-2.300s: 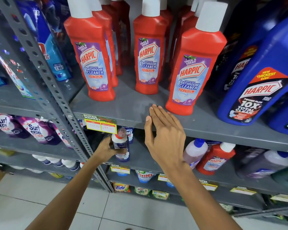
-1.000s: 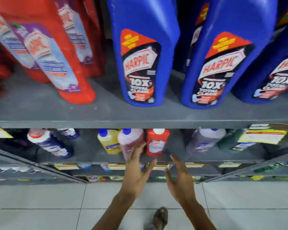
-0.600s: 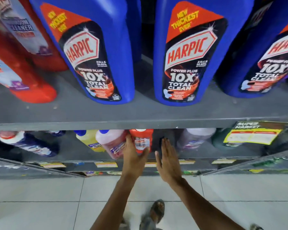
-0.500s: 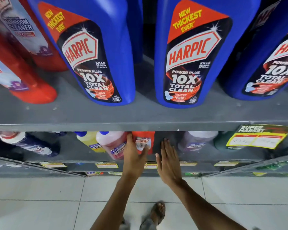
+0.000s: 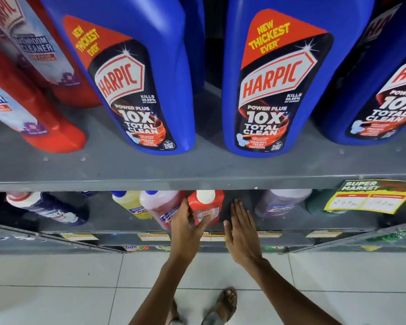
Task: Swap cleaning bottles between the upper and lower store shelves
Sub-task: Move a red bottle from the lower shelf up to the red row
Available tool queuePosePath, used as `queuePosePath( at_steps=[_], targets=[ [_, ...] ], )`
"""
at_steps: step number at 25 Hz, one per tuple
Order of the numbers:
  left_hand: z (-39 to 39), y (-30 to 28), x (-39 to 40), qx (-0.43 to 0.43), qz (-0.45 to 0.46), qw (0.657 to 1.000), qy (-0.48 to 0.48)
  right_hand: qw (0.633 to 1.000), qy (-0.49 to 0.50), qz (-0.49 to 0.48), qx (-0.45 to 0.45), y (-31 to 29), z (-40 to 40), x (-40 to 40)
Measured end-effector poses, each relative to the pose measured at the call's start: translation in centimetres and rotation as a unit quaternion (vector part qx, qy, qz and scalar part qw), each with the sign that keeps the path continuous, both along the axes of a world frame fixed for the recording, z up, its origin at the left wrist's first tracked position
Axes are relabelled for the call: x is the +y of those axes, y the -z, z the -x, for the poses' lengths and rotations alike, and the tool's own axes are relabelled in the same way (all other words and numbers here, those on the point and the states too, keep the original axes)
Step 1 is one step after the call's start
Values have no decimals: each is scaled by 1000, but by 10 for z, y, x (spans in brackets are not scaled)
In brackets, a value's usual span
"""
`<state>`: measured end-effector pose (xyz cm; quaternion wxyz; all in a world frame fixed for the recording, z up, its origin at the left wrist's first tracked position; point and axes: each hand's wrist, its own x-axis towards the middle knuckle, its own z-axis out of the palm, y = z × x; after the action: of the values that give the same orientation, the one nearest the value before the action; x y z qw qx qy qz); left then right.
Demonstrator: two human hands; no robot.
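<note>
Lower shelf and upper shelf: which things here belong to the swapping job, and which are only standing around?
Job:
- small red bottle, touched by left hand
- right hand, open
- blue Harpic bottles
- lower shelf
- upper shelf

Not involved now:
- pink bottle
- yellow bottle
- price tag

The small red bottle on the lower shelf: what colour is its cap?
White cap, seen in the head view.

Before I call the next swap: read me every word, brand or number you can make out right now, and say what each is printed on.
"NEW THICKEST EVER", "HARPIC", "POWER PLUS 10X TOTAL CLEAN", "KILLS 99.99% OF GERMS": both middle blue bottles.
"10X TOTAL CLEAN": right blue bottle, partly cut off.
"BATHROOM CLEANER": red bottle.
"SUPER MARKET": price tag; handwritten price unreadable.
"HARPIC": small red bottle at the left hand, blurred.
Lower-shelf labels and edge tags: too small to read.
</note>
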<state>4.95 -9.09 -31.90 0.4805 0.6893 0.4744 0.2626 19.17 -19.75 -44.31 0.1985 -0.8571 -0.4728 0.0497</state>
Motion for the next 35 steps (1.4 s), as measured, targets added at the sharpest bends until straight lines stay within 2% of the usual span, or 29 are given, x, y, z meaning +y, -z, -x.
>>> queuePosePath(
  at_steps=[5, 7, 12, 15, 18, 20, 24, 29, 35],
  targets=[
    [56, -20, -15, -31, 27, 999, 25, 992, 1, -90, 88, -40, 30, -14],
    [91, -45, -17, -52, 23, 998, 26, 988, -10, -123, 91, -73, 52, -16],
    [199, -138, 13, -63, -1, 998, 29, 961, -70, -251, 96, -176, 141, 9],
    [266, -201, 44, -107, -14, 994, 27, 934, -118, -321, 100, -236, 197, 37],
    [315, -263, 83, -139, -81, 987, 29, 916, -164, -356, 83, -286, 244, 75],
    [335, -296, 113, -167, -121, 978, 41, 918, -183, -348, 46, -305, 263, 106],
    [338, -336, 176, -222, -171, 959, 51, 930, -148, -331, -60, -318, 283, 165],
    [307, -336, 232, -191, -180, 958, 112, 942, -65, -291, -151, -310, 281, 201],
    [286, -327, 256, -185, -166, 960, 131, 935, -14, -299, -191, -311, 289, 208]
  ],
)
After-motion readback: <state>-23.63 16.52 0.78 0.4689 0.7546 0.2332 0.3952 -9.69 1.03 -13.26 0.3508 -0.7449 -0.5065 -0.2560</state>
